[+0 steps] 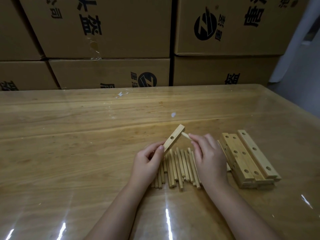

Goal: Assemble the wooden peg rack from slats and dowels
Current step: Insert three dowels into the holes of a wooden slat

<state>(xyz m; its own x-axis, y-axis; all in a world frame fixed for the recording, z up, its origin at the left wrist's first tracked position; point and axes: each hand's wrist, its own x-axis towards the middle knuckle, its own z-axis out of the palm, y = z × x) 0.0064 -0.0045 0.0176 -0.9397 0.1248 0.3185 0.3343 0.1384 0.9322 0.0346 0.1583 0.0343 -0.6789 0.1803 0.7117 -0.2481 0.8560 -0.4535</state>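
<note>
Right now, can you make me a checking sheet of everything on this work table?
Surface: glossy wooden table.
Job's things: one slat and one dowel in hand, the dowel's tip meeting the slat near its far end; dowel pile below the hands; slat stack to the right.
Clutter: white specks on the table.
Grippers: left hand holds the slat; right hand pinches the dowel.
Cables: nothing seen.
Surroundings: cardboard boxes stacked behind the table.
</note>
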